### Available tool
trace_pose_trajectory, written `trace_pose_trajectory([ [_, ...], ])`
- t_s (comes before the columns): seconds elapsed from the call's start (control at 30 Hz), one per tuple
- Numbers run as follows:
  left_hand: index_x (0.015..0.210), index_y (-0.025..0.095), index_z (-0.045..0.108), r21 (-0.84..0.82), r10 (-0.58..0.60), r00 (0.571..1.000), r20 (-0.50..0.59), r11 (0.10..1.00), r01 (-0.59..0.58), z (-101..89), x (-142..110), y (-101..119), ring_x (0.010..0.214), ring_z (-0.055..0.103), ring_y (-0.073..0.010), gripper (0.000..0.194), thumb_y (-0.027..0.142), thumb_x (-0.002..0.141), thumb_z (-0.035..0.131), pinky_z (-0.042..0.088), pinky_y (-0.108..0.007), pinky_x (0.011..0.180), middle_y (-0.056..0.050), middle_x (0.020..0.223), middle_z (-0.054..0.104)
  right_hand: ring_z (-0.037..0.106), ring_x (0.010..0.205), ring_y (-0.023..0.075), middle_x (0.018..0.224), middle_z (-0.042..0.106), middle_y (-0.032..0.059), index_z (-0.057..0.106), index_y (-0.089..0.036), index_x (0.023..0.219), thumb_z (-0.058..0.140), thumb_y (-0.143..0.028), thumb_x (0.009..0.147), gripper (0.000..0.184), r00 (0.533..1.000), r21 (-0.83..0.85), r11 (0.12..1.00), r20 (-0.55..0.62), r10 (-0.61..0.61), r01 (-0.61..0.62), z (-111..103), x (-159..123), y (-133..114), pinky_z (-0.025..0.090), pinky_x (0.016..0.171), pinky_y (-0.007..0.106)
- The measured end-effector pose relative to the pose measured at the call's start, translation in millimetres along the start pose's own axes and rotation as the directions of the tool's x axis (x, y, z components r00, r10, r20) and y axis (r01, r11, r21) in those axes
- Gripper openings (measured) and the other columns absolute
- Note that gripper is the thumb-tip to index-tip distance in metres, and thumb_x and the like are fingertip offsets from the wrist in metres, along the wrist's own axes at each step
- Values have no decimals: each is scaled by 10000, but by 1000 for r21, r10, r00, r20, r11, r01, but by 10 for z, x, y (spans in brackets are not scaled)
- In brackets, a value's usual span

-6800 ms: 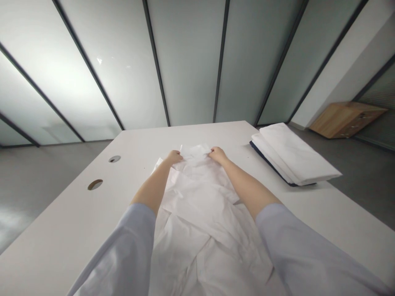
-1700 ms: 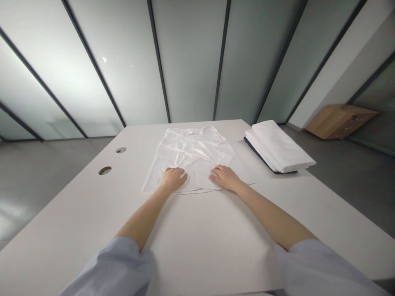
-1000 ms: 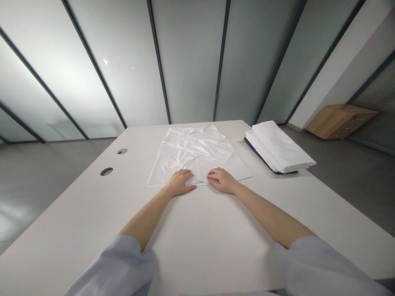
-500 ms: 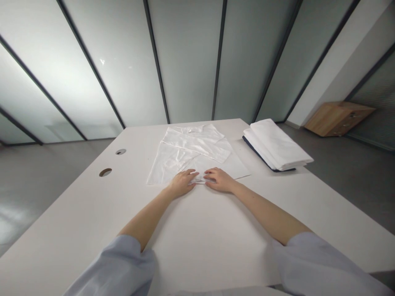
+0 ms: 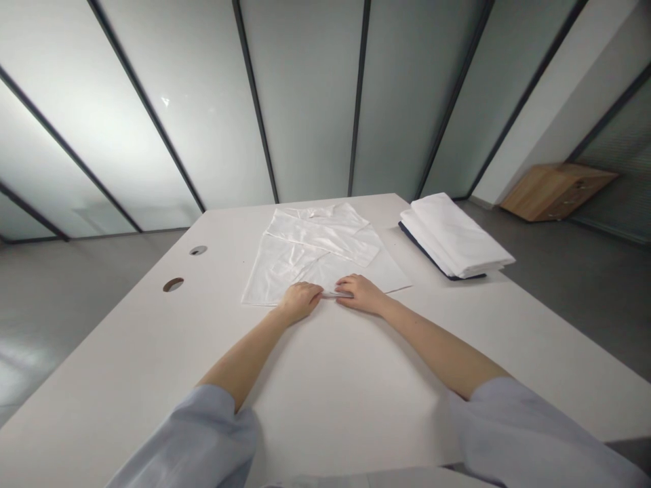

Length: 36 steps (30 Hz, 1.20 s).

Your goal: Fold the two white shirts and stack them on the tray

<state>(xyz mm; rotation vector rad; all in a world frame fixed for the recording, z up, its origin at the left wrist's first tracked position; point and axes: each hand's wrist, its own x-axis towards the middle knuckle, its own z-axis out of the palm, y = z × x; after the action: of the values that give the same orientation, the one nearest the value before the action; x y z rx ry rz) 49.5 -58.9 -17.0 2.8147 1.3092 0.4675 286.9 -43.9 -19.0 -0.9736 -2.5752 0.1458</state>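
Note:
A shiny white garment (image 5: pixel 325 238), seemingly a shirt with its sleeves laid across it, lies flat on the table with its near edge towards me. My left hand (image 5: pixel 301 302) is closed on that near edge, thumb and fingers pressed together at the cloth. A short way to its right, my right hand (image 5: pixel 361 295) pinches the same edge with its fingers curled over the fabric. A small strip of gathered cloth shows between the two hands. My palms hide part of the hem.
On the right of the white table (image 5: pixel 325 393) lies a stack of folded white cloth (image 5: pixel 455 234) over a dark blue piece (image 5: pixel 432 256). Two round holes (image 5: pixel 173 285) pierce the tabletop at left. Beyond stand frosted glass panels (image 5: pixel 305 102) and a wooden cabinet (image 5: pixel 552 193).
My left hand's fingers have closed on the near edge, and my right fingers have tightened around it. The edge between them is slightly lifted and gathered.

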Motion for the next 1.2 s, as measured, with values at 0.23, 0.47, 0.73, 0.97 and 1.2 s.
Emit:
trace_pose_trajectory([
  [0.23, 1072, 217, 650, 75, -36, 998, 47, 997, 33, -96, -9, 96, 882, 666, -202, 241, 284, 874, 530, 506, -314, 804, -55, 960, 716, 638, 965, 221, 1068, 711, 87, 735, -192, 1006, 547, -156, 868, 236, 999, -22, 1000, -29, -22, 22, 79, 13, 10, 457, 868, 361],
  [0.47, 1190, 205, 613, 100, -81, 996, -32, 991, 84, -60, -43, -60, 1245, 484, -294, 426, 226, 765, 617, 388, -453, 1038, -117, 1331, 569, 551, 1148, 272, 1275, 608, 121, 686, -187, 1142, 578, -105, 765, 401, 989, -92, 985, -41, 140, -143, 50, -51, 119, 413, 978, 423],
  [0.73, 1169, 234, 642, 172, -472, 877, -88, 860, 480, -209, -146, -403, 1198, 524, -298, 464, 113, 733, 541, 405, -436, 982, -99, 1287, 606, 521, 1202, 310, 1275, 621, 114, 703, -197, 1127, 556, -63, 718, 455, 833, -109, 828, -153, 532, -549, -140, -228, 490, 397, 1005, 454],
  [0.97, 1046, 217, 698, 98, -675, 711, -198, 708, 700, -337, -199, -609, 1106, 575, -296, 341, 208, 733, 562, 330, -470, 1046, -97, 1094, 692, 646, 994, 272, 1086, 718, 87, 732, -209, 1061, 541, -219, 763, 354, 636, 56, 691, -344, 691, -721, -178, -290, 659, 477, 892, 378],
  [1.2, 979, 215, 698, -71, -731, 571, -372, 636, 768, -345, -325, -831, 1147, 539, -297, 286, 225, 768, 505, 259, -504, 1097, -97, 1117, 680, 648, 949, 292, 998, 729, 136, 726, -158, 989, 466, -360, 820, 370, 447, 334, 634, -489, 749, -697, -208, -322, 762, 482, 850, 383],
])
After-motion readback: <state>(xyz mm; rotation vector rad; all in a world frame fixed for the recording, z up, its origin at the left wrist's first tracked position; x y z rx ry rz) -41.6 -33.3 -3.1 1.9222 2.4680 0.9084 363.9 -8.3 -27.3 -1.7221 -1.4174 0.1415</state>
